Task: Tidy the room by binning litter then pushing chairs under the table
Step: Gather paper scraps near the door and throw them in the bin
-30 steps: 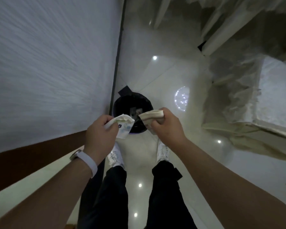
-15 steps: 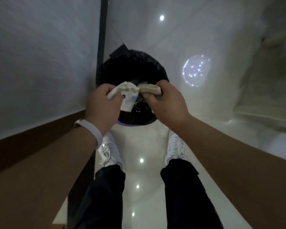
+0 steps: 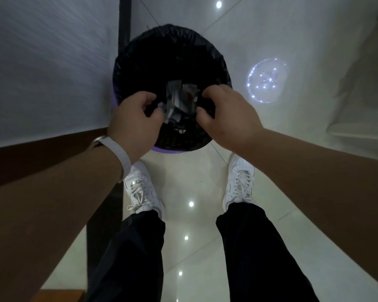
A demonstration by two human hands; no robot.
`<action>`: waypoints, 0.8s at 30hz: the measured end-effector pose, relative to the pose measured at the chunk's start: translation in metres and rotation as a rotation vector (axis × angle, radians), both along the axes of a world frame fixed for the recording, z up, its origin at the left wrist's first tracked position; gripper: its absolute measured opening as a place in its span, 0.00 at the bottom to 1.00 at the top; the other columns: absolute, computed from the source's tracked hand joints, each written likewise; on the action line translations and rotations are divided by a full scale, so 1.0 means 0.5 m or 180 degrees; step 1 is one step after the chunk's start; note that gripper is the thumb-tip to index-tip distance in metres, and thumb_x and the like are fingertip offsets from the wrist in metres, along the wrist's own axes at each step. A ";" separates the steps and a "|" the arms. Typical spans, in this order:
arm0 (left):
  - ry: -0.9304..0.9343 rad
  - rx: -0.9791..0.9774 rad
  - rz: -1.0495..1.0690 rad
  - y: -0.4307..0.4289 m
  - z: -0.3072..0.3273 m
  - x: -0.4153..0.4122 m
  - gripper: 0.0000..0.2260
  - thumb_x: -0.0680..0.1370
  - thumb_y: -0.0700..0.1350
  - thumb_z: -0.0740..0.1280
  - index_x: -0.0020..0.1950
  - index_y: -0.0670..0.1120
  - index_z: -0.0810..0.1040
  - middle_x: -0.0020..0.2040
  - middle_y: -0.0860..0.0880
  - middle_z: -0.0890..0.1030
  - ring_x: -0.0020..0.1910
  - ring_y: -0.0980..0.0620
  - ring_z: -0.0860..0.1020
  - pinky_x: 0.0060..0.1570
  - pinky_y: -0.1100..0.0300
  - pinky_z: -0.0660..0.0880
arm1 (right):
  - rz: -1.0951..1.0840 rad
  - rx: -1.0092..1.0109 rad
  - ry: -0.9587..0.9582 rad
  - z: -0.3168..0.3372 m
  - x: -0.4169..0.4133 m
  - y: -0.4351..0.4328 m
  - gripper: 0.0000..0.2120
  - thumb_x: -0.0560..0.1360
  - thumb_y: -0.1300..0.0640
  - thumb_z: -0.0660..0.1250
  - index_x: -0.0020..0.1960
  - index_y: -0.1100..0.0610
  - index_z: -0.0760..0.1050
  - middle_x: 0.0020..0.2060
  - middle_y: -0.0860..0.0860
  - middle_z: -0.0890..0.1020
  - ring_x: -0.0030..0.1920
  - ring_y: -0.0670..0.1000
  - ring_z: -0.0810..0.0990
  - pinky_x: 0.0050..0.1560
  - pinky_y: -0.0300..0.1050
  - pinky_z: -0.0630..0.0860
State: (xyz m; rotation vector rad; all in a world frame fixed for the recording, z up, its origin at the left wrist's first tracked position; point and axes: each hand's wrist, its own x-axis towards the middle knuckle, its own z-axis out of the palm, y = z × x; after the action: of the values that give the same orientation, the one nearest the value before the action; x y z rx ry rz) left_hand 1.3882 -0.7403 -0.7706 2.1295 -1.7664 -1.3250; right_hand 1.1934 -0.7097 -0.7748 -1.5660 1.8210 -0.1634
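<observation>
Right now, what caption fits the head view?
Over the black-lined bin, the left hand and right hand hover empty, litter inside.

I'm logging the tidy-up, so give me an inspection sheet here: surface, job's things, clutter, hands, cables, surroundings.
Surface: glossy pale floor, lights reflected.
Job's things: bin with black liner beside the wall; litter lies inside.
Clutter: nothing seen.
Hands: left hand and right hand above the bin, fingers loosely curled, holding nothing.
Cables: nothing seen.
Surroundings: white wall, brown skirting, pale cloth at right, white shoes.
</observation>
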 end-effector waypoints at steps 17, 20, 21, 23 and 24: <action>-0.0212 -0.1243 -0.1652 -0.015 0.541 -0.090 0.22 0.75 0.51 0.64 0.67 0.44 0.77 0.66 0.41 0.76 0.62 0.40 0.75 0.60 0.45 0.73 | 0.0297 -0.0528 0.0942 0.568 -0.121 0.032 0.28 0.74 0.40 0.53 0.59 0.58 0.77 0.58 0.55 0.79 0.57 0.59 0.76 0.54 0.52 0.71; -0.0088 -0.1551 -0.1852 -0.030 0.656 -0.109 0.21 0.75 0.51 0.64 0.66 0.44 0.78 0.65 0.41 0.77 0.61 0.39 0.75 0.58 0.45 0.73 | -0.0070 -0.0688 0.1125 0.693 -0.142 0.050 0.25 0.75 0.41 0.57 0.60 0.58 0.77 0.60 0.55 0.78 0.60 0.60 0.75 0.56 0.52 0.71; -0.0037 -0.1645 -0.1912 -0.033 0.695 -0.111 0.21 0.75 0.51 0.64 0.66 0.45 0.78 0.65 0.41 0.76 0.61 0.39 0.75 0.59 0.44 0.73 | -0.0192 -0.0784 0.1193 0.732 -0.146 0.062 0.25 0.75 0.41 0.58 0.60 0.58 0.77 0.60 0.55 0.79 0.60 0.60 0.76 0.56 0.52 0.72; 0.0015 -0.1808 -0.2031 -0.041 0.775 -0.112 0.21 0.75 0.51 0.64 0.66 0.45 0.77 0.66 0.40 0.76 0.63 0.39 0.74 0.61 0.44 0.71 | -0.0385 -0.0879 0.1324 0.812 -0.147 0.089 0.25 0.75 0.41 0.58 0.61 0.58 0.77 0.61 0.56 0.78 0.60 0.60 0.76 0.57 0.54 0.73; 0.0025 -0.1879 -0.2081 -0.043 0.804 -0.113 0.21 0.75 0.50 0.64 0.66 0.45 0.77 0.66 0.40 0.76 0.64 0.39 0.74 0.62 0.44 0.70 | -0.0446 -0.0854 0.1353 0.841 -0.147 0.100 0.25 0.75 0.41 0.58 0.61 0.58 0.77 0.61 0.56 0.78 0.60 0.60 0.76 0.58 0.54 0.74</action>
State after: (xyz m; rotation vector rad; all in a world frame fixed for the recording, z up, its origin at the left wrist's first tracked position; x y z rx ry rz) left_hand 1.3316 -0.7615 -0.3687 1.2828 -2.5556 -0.7119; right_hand 1.1198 -0.6598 -0.3545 -1.7557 2.3208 -0.1527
